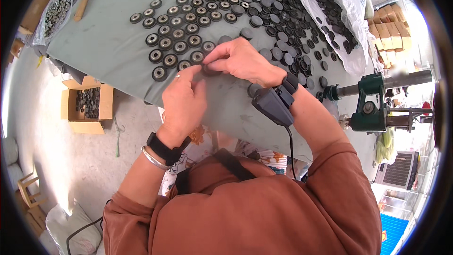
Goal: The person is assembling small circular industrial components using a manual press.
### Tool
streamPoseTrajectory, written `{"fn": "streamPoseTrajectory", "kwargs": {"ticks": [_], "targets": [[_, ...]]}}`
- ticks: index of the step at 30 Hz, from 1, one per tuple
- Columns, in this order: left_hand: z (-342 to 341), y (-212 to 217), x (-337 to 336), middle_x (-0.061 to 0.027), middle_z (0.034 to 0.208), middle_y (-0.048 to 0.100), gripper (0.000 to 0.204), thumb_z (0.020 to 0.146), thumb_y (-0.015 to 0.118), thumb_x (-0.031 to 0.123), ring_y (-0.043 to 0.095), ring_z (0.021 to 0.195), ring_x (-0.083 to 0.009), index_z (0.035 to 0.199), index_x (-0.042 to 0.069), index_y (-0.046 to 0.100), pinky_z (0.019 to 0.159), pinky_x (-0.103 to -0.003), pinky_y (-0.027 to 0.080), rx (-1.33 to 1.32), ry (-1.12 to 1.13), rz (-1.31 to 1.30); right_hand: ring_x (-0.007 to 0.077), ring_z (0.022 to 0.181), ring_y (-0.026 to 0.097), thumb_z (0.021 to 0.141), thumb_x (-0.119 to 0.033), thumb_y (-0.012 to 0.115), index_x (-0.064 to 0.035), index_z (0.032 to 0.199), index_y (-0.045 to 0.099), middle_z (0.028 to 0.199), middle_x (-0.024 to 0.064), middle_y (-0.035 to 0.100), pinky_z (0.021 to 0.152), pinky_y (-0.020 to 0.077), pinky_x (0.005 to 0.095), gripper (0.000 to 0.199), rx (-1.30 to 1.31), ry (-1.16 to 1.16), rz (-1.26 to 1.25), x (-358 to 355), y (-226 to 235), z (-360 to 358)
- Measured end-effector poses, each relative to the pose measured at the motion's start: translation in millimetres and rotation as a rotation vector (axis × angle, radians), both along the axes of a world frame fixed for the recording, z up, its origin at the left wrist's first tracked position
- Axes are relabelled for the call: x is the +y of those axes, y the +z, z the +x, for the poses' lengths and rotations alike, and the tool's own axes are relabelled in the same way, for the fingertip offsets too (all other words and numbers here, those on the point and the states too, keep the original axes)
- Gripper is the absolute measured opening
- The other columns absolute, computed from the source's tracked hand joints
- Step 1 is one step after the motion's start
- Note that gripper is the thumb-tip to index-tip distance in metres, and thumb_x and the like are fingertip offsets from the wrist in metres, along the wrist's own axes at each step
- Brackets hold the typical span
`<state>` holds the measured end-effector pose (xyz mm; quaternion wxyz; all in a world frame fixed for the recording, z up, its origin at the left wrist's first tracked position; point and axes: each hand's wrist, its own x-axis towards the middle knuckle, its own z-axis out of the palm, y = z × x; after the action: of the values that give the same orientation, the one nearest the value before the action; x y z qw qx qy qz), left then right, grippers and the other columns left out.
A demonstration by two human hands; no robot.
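Note:
My right hand [243, 61] reaches over the grey table with thumb and fingers pinched on a dark round part [211, 71], partly hidden under the fingertips. Close on its left is my left hand [184, 99], its fingers curled and index fingertip near that part; its thumb is blurred, and what it holds, if anything, does not show. Beyond both hands, black wheels with metal bearing centres [180, 47] lie flat in loose rows. Plain round black caps [277, 54] are spread to the right of my right hand.
A white plastic bag [349, 61] spills black parts at the right. A green metal press [370, 104] stands at the table's right edge. At the far left are a clear bag of small metal pieces [57, 16] and a wooden handle [86, 0]. Below, an open carton [107, 99] holds parts.

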<state>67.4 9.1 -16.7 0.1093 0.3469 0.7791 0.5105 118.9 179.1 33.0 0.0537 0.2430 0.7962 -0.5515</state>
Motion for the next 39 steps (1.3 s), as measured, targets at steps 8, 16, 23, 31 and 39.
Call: {"fn": "streamPoseTrajectory", "kwargs": {"ticks": [8, 16, 23, 31, 39], "targets": [[1, -5, 9, -0.0136, 0.092, 0.065, 0.032, 0.08, 0.059, 0.005, 0.062, 0.073, -0.0289, 0.112, 0.006, 0.061, 0.066, -0.037, 0.049, 0.099, 0.012, -0.006, 0.0079, 0.071, 0.057, 0.079, -0.014, 0.069, -0.0005, 0.097, 0.071, 0.085, 0.0042, 0.068, 0.063, 0.0468, 0.0216, 0.023, 0.012, 0.031, 0.115, 5, -3, -6], [4, -3, 11, -0.0054, 0.074, 0.06, 0.033, 0.082, 0.065, 0.009, 0.054, 0.061, -0.0147, 0.115, 0.007, 0.061, 0.059, -0.028, 0.045, 0.258, 0.04, -0.06, 0.0121, 0.057, 0.064, 0.076, -0.02, 0.073, 0.0032, 0.084, 0.068, 0.067, 0.0083, 0.066, 0.054, 0.0521, 0.023, 0.026, -0.015, 0.062, -0.138, 20, -6, -8], [8, -4, 13, -0.0035, 0.082, 0.063, 0.033, 0.083, 0.066, 0.008, 0.05, 0.06, -0.0097, 0.115, 0.004, 0.062, 0.059, -0.025, 0.045, 0.114, 0.057, 0.016, 0.0233, 0.052, 0.064, 0.073, -0.012, 0.07, 0.0026, 0.07, 0.06, 0.059, 0.0145, 0.062, 0.05, 0.0504, 0.0322, 0.017, 0.368, 0.179, 0.294, 9, -30, -3], [8, -4, 13, -0.0026, 0.084, 0.063, 0.034, 0.079, 0.071, 0.009, 0.053, 0.061, -0.0091, 0.112, 0.004, 0.065, 0.059, -0.025, 0.045, 0.025, 0.114, -0.048, 0.0331, 0.071, 0.06, 0.073, -0.016, 0.069, -0.0027, 0.084, 0.066, 0.078, 0.015, 0.06, 0.063, 0.0495, 0.0372, 0.017, 0.422, 0.183, 0.306, 8, -40, 12], [10, -2, 24, -0.0068, 0.083, 0.065, 0.041, 0.074, 0.073, 0.016, 0.057, 0.058, -0.016, 0.113, 0.01, 0.063, 0.058, -0.028, 0.046, 0.07, 0.135, -0.041, 0.0263, 0.08, 0.064, 0.07, -0.022, 0.073, -0.0058, 0.09, 0.071, 0.082, 0.0121, 0.065, 0.067, 0.0507, 0.0354, 0.026, 0.378, 0.32, 0.522, 22, -21, 14]]}}
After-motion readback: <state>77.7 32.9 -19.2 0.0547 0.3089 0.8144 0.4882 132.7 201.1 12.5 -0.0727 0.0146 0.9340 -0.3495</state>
